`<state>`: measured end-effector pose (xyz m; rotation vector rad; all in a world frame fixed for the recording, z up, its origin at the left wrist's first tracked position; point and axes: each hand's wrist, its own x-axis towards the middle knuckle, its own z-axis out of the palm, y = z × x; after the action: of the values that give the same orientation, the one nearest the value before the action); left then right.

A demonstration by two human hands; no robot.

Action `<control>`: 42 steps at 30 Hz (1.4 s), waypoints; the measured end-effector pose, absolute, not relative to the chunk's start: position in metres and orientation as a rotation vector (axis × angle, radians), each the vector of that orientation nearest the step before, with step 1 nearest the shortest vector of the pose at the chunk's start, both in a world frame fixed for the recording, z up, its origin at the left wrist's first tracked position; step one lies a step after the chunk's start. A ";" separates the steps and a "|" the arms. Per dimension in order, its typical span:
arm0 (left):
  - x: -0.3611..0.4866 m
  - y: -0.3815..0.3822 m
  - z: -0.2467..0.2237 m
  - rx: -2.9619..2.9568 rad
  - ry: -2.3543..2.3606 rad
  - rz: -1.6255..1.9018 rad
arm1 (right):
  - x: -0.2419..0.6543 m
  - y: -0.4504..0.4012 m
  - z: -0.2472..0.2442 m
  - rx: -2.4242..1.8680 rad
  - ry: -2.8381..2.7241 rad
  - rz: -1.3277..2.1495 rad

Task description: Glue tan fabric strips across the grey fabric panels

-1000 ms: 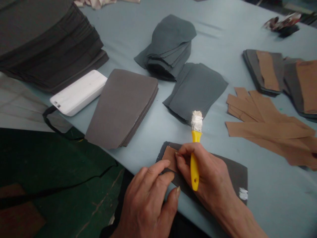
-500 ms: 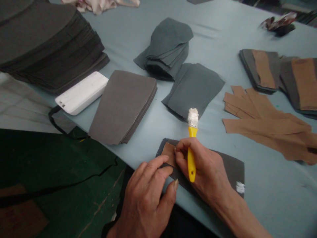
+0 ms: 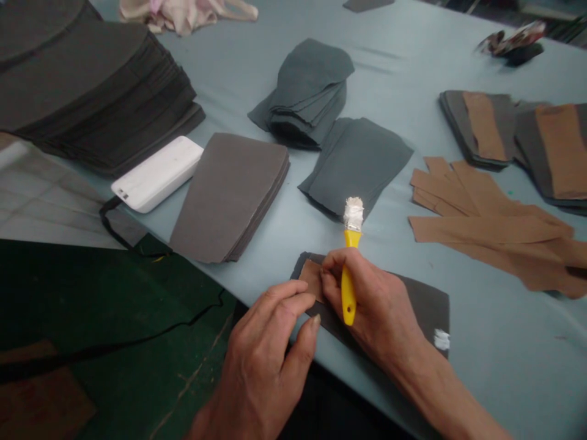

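Note:
My right hand (image 3: pixel 376 299) is closed round the yellow handle of a paintbrush (image 3: pixel 351 263), whose white-coated bristles point away from me. Its fingertips also rest at a brown strip (image 3: pixel 312 280) lying across a dark grey panel (image 3: pixel 424 305) at the table's near edge. Part of the strip is hidden under that hand. A white smear (image 3: pixel 441 339) marks the panel's right end. My left hand (image 3: pixel 270 348) has its fingers stretched out, with the fingertips against the near left side of the strip and panel.
Left of the hands are a stack of grey-brown panels (image 3: pixel 232 195), a white device (image 3: pixel 158 174) with a black cord, and a large dark stack (image 3: pixel 101 91). Beyond lie dark green-grey pieces (image 3: pixel 360 162). Loose brown strips (image 3: pixel 495 229) and strip-topped panels (image 3: pixel 486 125) are at right.
Both hands stay at the strip, with the left fingertips shifted very slightly leftward. The brush remains in my right hand. The whole view has moved a little.

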<state>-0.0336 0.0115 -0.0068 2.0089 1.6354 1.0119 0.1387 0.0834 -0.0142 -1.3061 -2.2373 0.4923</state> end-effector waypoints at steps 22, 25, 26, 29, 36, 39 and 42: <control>-0.036 0.048 -0.013 2.161 1.841 0.613 | 0.137 0.086 -0.028 -1.351 -2.221 0.554; -0.037 0.049 -0.012 2.169 1.837 0.592 | 0.136 0.087 -0.026 -1.377 -2.230 0.556; -0.037 0.049 -0.013 2.174 1.840 0.591 | 0.135 0.087 -0.025 -1.385 -2.237 0.557; -0.037 0.049 -0.014 2.209 1.864 0.597 | 0.135 0.086 -0.020 -1.400 -2.261 0.554; -0.037 0.047 -0.019 2.263 1.882 0.654 | 0.156 0.077 0.001 -1.388 -2.287 0.390; -0.036 0.046 -0.020 2.255 1.896 0.684 | 0.174 0.072 0.012 -1.354 -2.296 0.268; -0.035 0.046 -0.022 2.252 1.915 0.704 | 0.189 0.067 0.018 -1.354 -2.295 0.195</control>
<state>-0.0351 0.0457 -0.0217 2.2516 1.9146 0.7039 0.1886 0.0672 0.0175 -1.3544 -2.2947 0.1955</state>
